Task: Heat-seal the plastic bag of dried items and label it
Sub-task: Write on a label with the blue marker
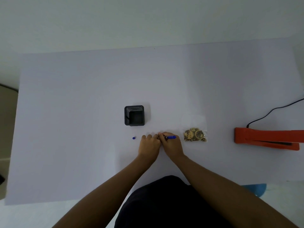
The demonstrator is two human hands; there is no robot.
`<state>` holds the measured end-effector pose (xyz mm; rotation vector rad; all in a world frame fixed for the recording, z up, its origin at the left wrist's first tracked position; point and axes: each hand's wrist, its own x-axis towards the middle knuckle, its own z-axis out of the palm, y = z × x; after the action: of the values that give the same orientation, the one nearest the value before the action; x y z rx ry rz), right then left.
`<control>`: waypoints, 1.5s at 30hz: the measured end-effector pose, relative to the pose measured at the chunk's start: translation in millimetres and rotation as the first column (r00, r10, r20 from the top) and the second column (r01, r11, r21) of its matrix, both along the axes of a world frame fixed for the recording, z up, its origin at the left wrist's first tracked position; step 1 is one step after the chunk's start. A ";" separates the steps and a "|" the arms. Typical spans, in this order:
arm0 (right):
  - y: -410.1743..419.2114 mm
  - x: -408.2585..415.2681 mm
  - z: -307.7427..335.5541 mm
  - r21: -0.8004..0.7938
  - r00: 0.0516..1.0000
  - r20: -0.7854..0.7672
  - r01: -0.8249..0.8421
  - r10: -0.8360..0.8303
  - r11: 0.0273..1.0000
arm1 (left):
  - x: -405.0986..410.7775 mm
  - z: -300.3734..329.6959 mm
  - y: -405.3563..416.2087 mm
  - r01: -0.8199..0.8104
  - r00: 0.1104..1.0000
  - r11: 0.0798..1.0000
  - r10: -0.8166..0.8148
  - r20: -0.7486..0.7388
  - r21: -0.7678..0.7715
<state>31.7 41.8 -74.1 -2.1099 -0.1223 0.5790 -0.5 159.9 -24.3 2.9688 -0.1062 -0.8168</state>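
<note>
A clear plastic bag (pixel 195 129) with brown dried slices in its lower part lies flat on the white table (pixel 82 96), right of my hands. My right hand (pixel 171 145) grips a blue pen (pixel 171 137), its tip pointing left and down to the table by my left fingertips. My left hand (pixel 148 146) lies flat beside it, fingers pressed on the surface; whatever is under them is too pale to make out. The pen's blue cap (pixel 133 138) stands alone left of my left hand. An orange heat sealer (pixel 266 139) lies at the right, jaw closed.
A black mesh pen holder (pixel 134 115) stands beyond my hands, with nothing visible inside. The sealer's black cable (pixel 271 111) runs off the right edge. A blue shape (pixel 256 188) shows past the table's near right corner.
</note>
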 end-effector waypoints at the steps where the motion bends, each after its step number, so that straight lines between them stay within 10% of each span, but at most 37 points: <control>1: 0.5 0.1 0.1 -0.003 1.000 -0.007 0.011 -0.011 1.000 | 0.1 0.4 -0.5 0.006 1.000 1.000 -0.006 0.001 0.005; 45: -6.6 6.6 -4.8 -0.131 0.990 0.137 -0.026 0.044 0.991 | 9.1 3.7 -6.4 -0.023 0.999 1.000 0.023 -0.032 0.017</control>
<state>38.3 35.2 -78.9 -2.2782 -0.2063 0.4707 8.6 153.5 -20.6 2.9655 -0.0636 -0.8659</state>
